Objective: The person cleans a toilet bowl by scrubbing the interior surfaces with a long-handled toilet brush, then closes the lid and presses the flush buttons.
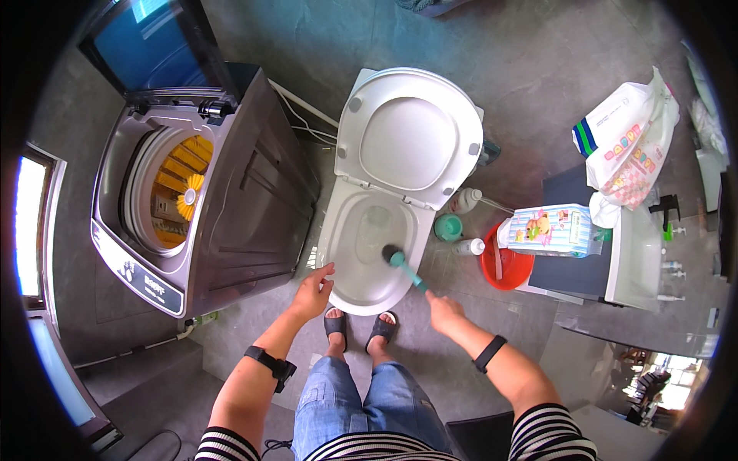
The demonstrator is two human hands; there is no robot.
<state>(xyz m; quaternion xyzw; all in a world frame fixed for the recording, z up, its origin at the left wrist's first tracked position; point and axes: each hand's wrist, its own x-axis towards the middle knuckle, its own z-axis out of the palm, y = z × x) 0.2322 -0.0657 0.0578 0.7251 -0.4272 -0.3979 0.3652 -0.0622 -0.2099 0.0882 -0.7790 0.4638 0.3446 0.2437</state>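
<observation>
My right hand (446,312) grips the teal handle of a toilet brush (410,273). The brush's dark bristle head lies over the right inner side of the white toilet bowl (351,288). Some water with a pale green tint shows deeper in the bowl. To the left of the rim, my left hand (313,293) is held with its fingers apart and nothing in it. Whether its fingertips touch the rim I cannot tell. The toilet seat and lid (410,141) are both raised against the back.
On the left stands a top-loading washing machine (248,190) with its lid up. A teal brush holder (448,227) and two white bottles (463,200) stand right of the toilet. Further right are a red basin (507,276), a tissue pack (548,230), plastic bags (628,144) and a washbasin (634,259).
</observation>
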